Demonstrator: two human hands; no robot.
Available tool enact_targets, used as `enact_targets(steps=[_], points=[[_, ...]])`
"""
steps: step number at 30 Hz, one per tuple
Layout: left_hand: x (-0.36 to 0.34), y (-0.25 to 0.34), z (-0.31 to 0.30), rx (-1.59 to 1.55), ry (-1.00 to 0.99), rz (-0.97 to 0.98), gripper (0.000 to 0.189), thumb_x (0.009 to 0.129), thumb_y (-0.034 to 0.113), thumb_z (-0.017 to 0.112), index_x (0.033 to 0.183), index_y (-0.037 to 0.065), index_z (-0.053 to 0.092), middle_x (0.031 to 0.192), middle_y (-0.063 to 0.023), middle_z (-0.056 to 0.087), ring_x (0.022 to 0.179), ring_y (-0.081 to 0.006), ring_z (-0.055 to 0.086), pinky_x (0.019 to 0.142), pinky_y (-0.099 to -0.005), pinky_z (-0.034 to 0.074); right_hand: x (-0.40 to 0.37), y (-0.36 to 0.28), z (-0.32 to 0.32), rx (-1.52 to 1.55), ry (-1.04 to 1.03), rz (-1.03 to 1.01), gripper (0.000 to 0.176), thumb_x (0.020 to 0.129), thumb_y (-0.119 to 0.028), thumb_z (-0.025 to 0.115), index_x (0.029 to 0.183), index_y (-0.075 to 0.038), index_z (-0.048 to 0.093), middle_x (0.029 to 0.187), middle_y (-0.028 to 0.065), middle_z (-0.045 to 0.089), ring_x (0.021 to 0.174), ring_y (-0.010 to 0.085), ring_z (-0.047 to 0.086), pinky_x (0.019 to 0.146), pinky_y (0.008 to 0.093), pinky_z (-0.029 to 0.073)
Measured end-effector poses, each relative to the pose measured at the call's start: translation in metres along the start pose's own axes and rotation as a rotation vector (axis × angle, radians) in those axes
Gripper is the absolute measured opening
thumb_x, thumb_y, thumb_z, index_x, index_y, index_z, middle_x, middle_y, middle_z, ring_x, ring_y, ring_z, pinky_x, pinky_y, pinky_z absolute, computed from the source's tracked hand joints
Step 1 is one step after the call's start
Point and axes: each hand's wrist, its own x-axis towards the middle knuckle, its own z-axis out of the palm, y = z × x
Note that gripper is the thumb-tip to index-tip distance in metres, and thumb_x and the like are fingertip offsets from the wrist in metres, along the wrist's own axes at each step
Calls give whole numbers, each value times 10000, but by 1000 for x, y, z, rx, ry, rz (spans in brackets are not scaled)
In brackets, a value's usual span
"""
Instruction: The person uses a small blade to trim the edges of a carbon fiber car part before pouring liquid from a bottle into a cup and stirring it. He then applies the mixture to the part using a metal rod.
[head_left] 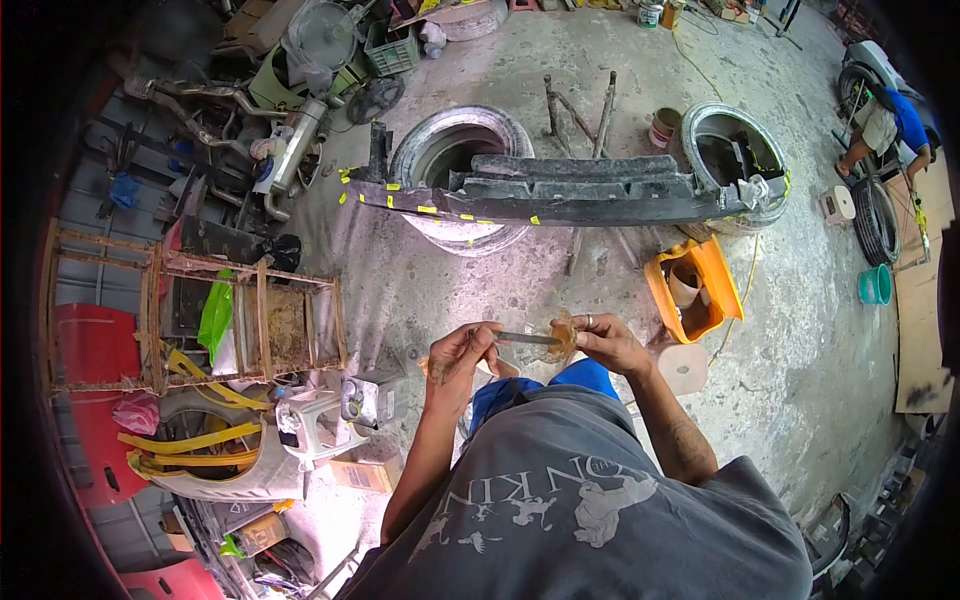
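Observation:
A slim, grey, flat strip [523, 339] stretches between my two hands in front of my shirt. My left hand [462, 358] pinches its left end between thumb and fingers. At the strip's other end is a crumpled, amber, see-through piece [563, 337], gripped by my right hand [610, 345], which has a ring on one finger. The amber piece overlaps the strip's tip. Beyond my hands, a long black bumper [540, 203] marked with bits of yellow tape lies across two tyres, a left one [408, 150] and a right one [697, 125].
An orange plastic container [725, 285] stands on the right, beside a pale stool [682, 368]. To the left are a rusty metal frame [262, 320] and piled car parts. Another person [900, 120] bends near a tyre [876, 222] at far right.

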Motion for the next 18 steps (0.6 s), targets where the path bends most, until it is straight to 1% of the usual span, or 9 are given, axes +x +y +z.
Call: enact_targets(steps=[1,3,7,9,10,11,13,17,18], points=[[1,-1,1,1,0,1,267,917,199,577,1015,-44,626,834,-67,608,694,-113,516,649,-244,412,0,0,0,5,-1,1,422,888,-167,599,1231,65,518,1117,112,613,963,145,573,844,278,456],[1,-3,2,-8,68,8,262,917,197,576,1017,-40,627,837,-68,610,696,-112,515,648,-243,414,0,1,1,13,-3,6,426,887,-168,602,1232,66,516,1114,113,614,966,145,572,843,278,456],[0,0,0,-36,20,10,266,915,198,579,1024,-39,627,832,-62,607,699,-106,513,646,-243,415,-1,-4,4,8,6,3,417,891,-168,596,1231,61,520,1107,106,616,963,146,573,846,279,456],[4,1,-3,87,81,80,267,911,200,586,1032,-35,627,825,-59,611,694,-102,514,645,-242,415,2,-6,3,7,-10,-7,413,892,-168,593,1230,59,522,1108,103,617,962,145,573,846,280,456],[5,0,-7,157,100,103,266,905,200,597,1022,-37,633,795,-55,613,680,-98,514,644,-237,412,2,-6,2,-23,-4,-4,404,894,-167,590,1225,57,528,1107,101,618,961,144,574,846,282,457],[4,2,-9,154,99,99,266,905,200,597,1022,-37,633,795,-55,613,680,-98,514,644,-237,412,0,-5,1,-52,4,1,396,895,-166,587,1220,54,534,1106,98,619,959,143,575,845,284,458],[3,6,-12,295,67,97,263,899,199,607,1003,-40,640,779,-62,623,666,-94,511,646,-231,409,0,-6,0,-86,16,-4,385,895,-161,587,1212,52,541,1100,96,623,953,142,576,843,284,459],[2,1,-13,183,53,103,261,896,195,611,984,-48,645,769,-62,623,663,-90,506,640,-227,406,2,-7,5,-116,59,-12,359,889,-146,596,1191,46,562,1065,90,637,922,138,584,836,281,462],[4,-2,-14,187,105,107,260,896,193,611,983,-49,644,771,-62,624,664,-91,508,639,-227,405,2,-6,4,-116,58,-10,359,889,-146,596,1191,46,562,1065,90,637,922,138,584,836,281,462]])
